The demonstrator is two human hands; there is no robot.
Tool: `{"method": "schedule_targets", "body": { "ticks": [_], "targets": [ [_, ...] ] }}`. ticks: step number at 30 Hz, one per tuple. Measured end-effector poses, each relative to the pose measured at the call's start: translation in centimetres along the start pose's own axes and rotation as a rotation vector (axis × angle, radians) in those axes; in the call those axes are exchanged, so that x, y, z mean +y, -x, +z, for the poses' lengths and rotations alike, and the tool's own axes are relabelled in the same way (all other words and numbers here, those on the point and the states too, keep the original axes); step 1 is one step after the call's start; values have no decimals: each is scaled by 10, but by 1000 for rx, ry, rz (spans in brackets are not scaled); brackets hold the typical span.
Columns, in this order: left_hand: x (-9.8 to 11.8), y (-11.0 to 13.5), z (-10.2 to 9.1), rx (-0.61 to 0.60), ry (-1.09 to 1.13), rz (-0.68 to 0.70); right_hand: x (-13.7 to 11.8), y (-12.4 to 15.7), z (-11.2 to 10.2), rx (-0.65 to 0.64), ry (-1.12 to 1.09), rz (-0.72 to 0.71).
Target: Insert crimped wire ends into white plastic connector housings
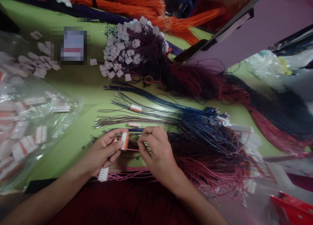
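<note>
My left hand [105,150] pinches a small white and orange connector [125,140] just above the green table [73,88]. My right hand [154,150] is closed in a pinch on a thin pink wire [133,150] that runs to the connector. Both hands sit close together at the near edge. A white connector with pink wires [103,174] lies under my left wrist. Two more orange and white connectors [135,108] [134,124] lie among the blue and dark wire bundles [171,115] just beyond my hands.
A clear bag of white and orange connectors [26,133] fills the left. A heap of white connectors on dark wires [127,52] lies at the back, orange wire bundles [146,6] behind it. Red and black wire masses [244,101] spread right. A red object [290,208] sits at bottom right.
</note>
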State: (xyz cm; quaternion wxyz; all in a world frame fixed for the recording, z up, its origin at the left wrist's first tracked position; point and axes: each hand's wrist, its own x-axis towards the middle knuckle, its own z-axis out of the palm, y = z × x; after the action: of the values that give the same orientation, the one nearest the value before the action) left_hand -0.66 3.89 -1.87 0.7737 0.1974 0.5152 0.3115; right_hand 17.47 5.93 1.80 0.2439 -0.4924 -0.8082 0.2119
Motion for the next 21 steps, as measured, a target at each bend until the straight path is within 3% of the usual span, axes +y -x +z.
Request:
{"method": "schedule_targets", "body": {
  "ticks": [9,21],
  "targets": [
    [0,-3,-1,-86,51,-15,-4,1,-2,-38,67,4],
    [1,-4,1,-16,5,-32,-4,1,-4,-145,197,-41]
  ]
}}
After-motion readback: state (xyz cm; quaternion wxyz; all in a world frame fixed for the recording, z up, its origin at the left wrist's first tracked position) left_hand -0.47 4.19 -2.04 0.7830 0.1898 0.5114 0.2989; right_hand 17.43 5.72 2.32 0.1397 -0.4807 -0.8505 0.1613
